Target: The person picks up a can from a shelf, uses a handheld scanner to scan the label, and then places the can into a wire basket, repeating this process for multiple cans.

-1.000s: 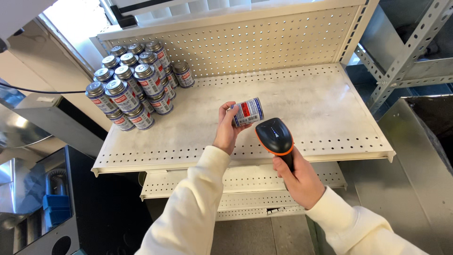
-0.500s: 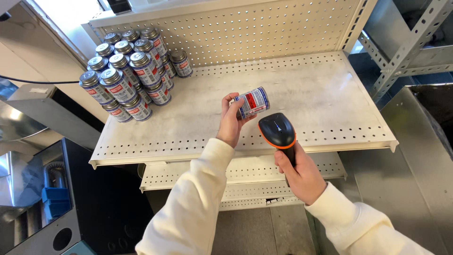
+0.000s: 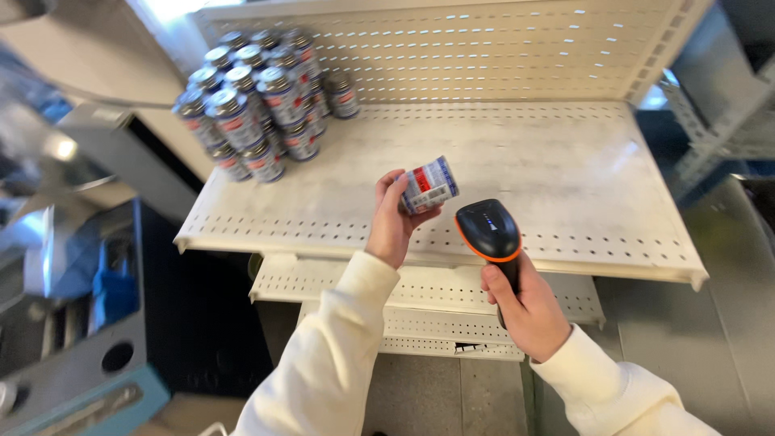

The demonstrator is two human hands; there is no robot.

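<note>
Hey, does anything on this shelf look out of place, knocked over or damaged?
Nothing stands out. The stacked cans sit upright in the shelf's back left corner. The left hand holds one can tilted, and the right hand holds a black and orange scanner beside it.

- The can [image 3: 428, 185] sits in the left hand [image 3: 393, 222], above the shelf [image 3: 581, 178].
- The scanner [image 3: 488, 229], in the right hand [image 3: 529, 311], is just right of it.
- Stacked cans [image 3: 258, 101] stand at the shelf's back left.

can [image 3: 428, 186] label blurred, left bins [image 3: 81, 274] smeared
</note>
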